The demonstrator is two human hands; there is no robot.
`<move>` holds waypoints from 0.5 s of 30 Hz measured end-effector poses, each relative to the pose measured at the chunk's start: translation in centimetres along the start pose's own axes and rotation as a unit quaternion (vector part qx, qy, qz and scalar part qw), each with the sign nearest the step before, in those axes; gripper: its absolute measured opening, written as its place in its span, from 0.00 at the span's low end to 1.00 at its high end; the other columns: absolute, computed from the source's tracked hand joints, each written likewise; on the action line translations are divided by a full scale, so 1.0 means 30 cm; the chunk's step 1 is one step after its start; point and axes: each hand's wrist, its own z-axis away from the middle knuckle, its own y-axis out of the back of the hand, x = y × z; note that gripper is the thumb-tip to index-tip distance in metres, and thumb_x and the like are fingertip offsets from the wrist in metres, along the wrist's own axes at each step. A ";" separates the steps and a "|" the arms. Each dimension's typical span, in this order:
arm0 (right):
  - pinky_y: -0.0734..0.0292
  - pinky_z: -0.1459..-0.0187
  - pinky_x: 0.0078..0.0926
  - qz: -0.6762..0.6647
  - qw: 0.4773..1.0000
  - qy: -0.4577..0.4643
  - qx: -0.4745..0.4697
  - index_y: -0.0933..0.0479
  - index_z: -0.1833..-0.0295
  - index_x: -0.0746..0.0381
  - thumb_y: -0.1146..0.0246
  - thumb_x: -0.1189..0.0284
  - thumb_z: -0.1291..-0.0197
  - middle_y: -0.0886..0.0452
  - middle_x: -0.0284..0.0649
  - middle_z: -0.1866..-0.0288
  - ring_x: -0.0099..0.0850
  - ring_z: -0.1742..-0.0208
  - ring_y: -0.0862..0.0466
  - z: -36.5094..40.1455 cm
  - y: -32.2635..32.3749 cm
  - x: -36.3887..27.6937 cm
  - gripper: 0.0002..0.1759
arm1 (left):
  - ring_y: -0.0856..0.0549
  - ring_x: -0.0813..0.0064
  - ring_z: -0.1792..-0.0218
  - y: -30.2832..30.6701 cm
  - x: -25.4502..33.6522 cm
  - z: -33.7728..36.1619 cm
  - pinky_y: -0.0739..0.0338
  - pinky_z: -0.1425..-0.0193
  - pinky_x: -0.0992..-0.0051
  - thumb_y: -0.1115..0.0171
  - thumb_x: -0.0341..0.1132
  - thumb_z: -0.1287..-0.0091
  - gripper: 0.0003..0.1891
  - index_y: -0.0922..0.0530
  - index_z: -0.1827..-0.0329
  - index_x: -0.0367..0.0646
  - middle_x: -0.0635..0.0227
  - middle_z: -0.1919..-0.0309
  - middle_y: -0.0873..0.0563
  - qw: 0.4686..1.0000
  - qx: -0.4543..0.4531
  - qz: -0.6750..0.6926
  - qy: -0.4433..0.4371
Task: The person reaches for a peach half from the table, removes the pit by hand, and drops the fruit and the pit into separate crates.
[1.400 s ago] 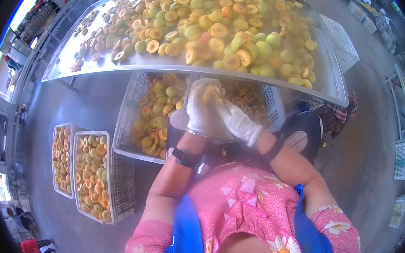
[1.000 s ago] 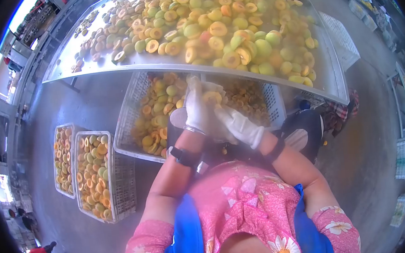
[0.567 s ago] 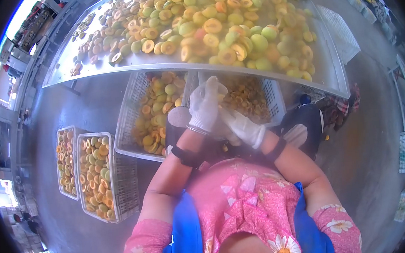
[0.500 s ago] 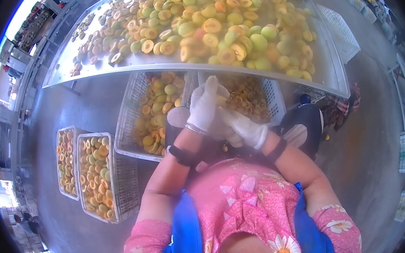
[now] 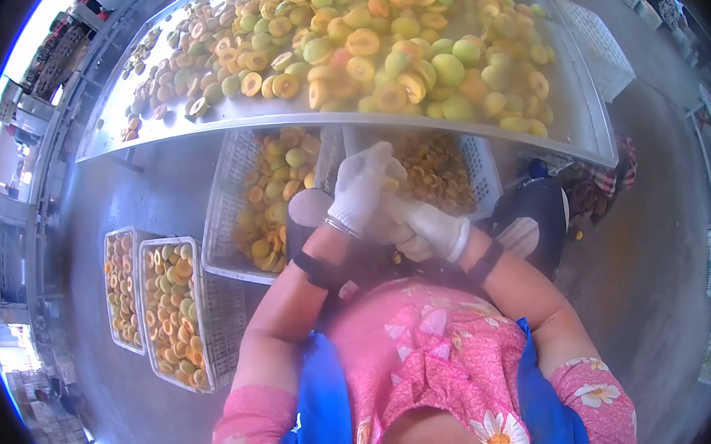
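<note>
Both of my hands wear white gloves and meet in front of my lap, above the crates. My left hand (image 5: pixel 360 192) is closed, its fingers bent over toward the right; a small blurred yellow piece of apricot (image 5: pixel 390 183) shows at its fingers. Just right of it and lower, my right hand (image 5: pixel 430 228) has its fingers curled against the left hand. Whatever the right hand grips is hidden. Behind the hands stands a crate (image 5: pixel 481 173) of orange-brown fruit pieces. Left of it, another crate (image 5: pixel 220 202) holds apricot halves (image 5: pixel 274 204).
A metal table (image 5: pixel 220 125) heaped with halved apricots (image 5: pixel 361 44) spans the area ahead. Two filled crates stand on the floor at left, the nearer one (image 5: pixel 205 320) beside my left arm. A white crate (image 5: pixel 598 48) stands beyond the table's right edge. Checked cloth (image 5: pixel 610 179) shows below it.
My left hand's upper fingers have bent down and to the right; a finger pointed up before. The right hand stays almost in place. The view has shifted slightly.
</note>
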 end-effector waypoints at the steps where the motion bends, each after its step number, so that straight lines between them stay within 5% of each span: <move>1: 0.57 0.87 0.14 -0.002 1.000 -0.001 0.001 0.29 0.60 0.49 0.49 0.41 0.28 0.41 0.19 0.82 0.12 0.89 0.48 -0.004 0.008 0.007 0.23 | 0.16 0.76 0.73 -0.001 -0.013 -0.006 0.21 0.65 0.77 0.49 0.47 0.21 0.25 0.17 0.70 0.35 0.63 0.74 0.13 0.987 -0.017 -0.139 -0.076; 3: 0.55 0.89 0.13 -0.024 0.999 -0.005 -0.022 0.29 0.59 0.52 0.50 0.41 0.27 0.41 0.20 0.81 0.11 0.89 0.47 -0.014 0.015 0.008 0.25 | 0.15 0.74 0.73 0.006 -0.001 -0.013 0.20 0.66 0.77 0.51 0.48 0.21 0.26 0.18 0.71 0.36 0.63 0.73 0.13 0.965 -0.048 -0.219 -0.139; 5: 0.54 0.89 0.13 -0.067 0.997 -0.002 -0.044 0.28 0.59 0.53 0.50 0.42 0.27 0.40 0.21 0.81 0.11 0.89 0.47 -0.007 -0.001 0.005 0.25 | 0.15 0.73 0.71 -0.009 0.037 -0.009 0.20 0.66 0.74 0.51 0.50 0.21 0.27 0.18 0.70 0.37 0.63 0.73 0.14 0.999 -0.017 0.023 0.037; 7: 0.53 0.90 0.13 -0.107 0.992 0.002 -0.067 0.28 0.58 0.54 0.51 0.43 0.26 0.40 0.21 0.81 0.11 0.89 0.46 -0.020 0.007 0.001 0.25 | 0.16 0.70 0.71 0.002 0.007 -0.022 0.20 0.65 0.73 0.52 0.54 0.23 0.28 0.17 0.67 0.37 0.62 0.72 0.13 0.996 -0.003 0.067 0.052; 9: 0.52 0.90 0.12 -0.235 0.951 -0.032 -0.198 0.28 0.57 0.56 0.51 0.44 0.26 0.39 0.22 0.81 0.11 0.89 0.45 -0.052 0.040 0.005 0.25 | 0.16 0.68 0.72 0.001 0.010 -0.026 0.21 0.64 0.73 0.52 0.58 0.24 0.30 0.17 0.64 0.37 0.61 0.71 0.13 0.991 0.013 0.112 0.068; 11: 0.52 0.90 0.13 -0.239 0.947 -0.010 -0.213 0.28 0.52 0.53 0.54 0.45 0.24 0.41 0.22 0.81 0.12 0.90 0.46 -0.055 0.047 0.004 0.23 | 0.17 0.69 0.74 -0.021 0.045 -0.027 0.20 0.66 0.73 0.55 0.58 0.23 0.31 0.18 0.66 0.38 0.61 0.72 0.14 0.942 0.090 0.305 0.109; 15: 0.50 0.89 0.15 -0.281 0.924 0.023 -0.258 0.29 0.47 0.51 0.56 0.45 0.24 0.41 0.22 0.79 0.14 0.90 0.46 -0.081 0.070 0.016 0.23 | 0.14 0.65 0.68 0.105 -0.001 -0.087 0.15 0.60 0.65 0.48 0.54 0.23 0.22 0.22 0.65 0.43 0.62 0.69 0.15 0.896 0.213 0.389 0.015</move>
